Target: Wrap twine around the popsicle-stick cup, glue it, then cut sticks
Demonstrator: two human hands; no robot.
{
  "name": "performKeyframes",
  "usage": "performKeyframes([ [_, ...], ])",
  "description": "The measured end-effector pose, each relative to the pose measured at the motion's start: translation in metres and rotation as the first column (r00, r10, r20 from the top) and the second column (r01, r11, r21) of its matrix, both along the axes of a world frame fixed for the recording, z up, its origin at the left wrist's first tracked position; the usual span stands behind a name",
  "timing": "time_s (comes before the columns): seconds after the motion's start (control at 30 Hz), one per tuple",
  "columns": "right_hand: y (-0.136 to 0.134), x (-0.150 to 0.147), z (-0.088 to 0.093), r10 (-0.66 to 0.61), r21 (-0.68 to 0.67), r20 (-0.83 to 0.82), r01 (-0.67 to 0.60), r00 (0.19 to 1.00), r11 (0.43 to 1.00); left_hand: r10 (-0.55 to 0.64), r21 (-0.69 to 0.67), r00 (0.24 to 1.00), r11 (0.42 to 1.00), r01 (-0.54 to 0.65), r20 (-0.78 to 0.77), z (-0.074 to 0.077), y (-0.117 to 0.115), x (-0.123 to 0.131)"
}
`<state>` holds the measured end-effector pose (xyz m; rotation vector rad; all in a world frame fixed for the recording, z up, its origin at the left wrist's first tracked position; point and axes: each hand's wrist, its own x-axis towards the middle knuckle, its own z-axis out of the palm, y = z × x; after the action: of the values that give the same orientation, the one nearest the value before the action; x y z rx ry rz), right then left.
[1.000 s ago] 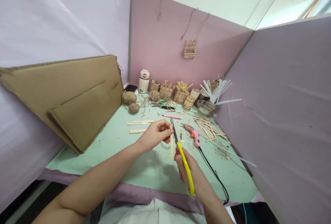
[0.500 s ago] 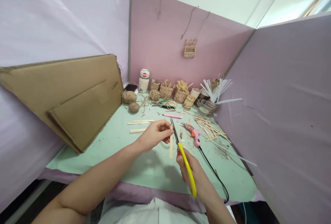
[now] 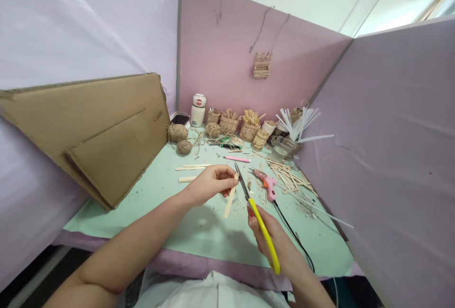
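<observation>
Wooden strip [image 3: 230,202], one: near centre, pinched in left hand [image 3: 213,182]; trimming done or pending, cannot tell. Yellow-handled scissors [image 3: 253,206], one: gripped in right hand [image 3: 276,232], blades just right of strip. Flat strips [image 3: 192,167]: left, loose, unjoined. Pink glue gun [image 3: 268,185]: right, unheld.

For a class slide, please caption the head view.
Left hand holds a wooden strip; right hand, yellow-handled scissors.

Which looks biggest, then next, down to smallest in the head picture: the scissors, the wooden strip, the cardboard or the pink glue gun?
1. Cardboard
2. Scissors
3. Pink glue gun
4. Wooden strip: about as long as the glue gun, so unsure by length, but much thinner.
</observation>
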<state>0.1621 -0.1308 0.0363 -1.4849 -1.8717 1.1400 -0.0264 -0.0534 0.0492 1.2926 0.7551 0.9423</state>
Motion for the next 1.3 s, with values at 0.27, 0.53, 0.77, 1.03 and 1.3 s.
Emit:
performKeyframes([
  [0.27,-0.005,0.004,0.009,0.015,-0.006,0.012,-0.015,1.000,1.000,-0.055,0.010,0.997,0.998,0.055,-0.046,0.000,0.002,-0.004],
  [0.53,-0.009,0.014,0.001,0.039,0.001,0.055,-0.039,0.998,0.999,-0.119,-0.019,0.990,0.993,0.118,-0.076,-0.002,0.001,-0.005],
  [0.77,-0.018,0.021,-0.002,0.031,0.017,0.030,-0.031,0.999,0.999,-0.181,-0.049,0.978,0.983,0.177,-0.107,0.001,-0.002,-0.004],
  [1.03,-0.024,0.032,0.001,0.022,-0.066,0.036,-0.020,0.999,0.998,-0.238,-0.067,0.957,0.971,0.230,-0.165,0.003,-0.002,-0.002],
  [1.3,-0.034,0.037,0.007,0.062,-0.125,0.050,-0.055,0.997,0.991,-0.309,-0.103,0.934,0.950,0.295,-0.177,0.000,-0.002,-0.003],
])
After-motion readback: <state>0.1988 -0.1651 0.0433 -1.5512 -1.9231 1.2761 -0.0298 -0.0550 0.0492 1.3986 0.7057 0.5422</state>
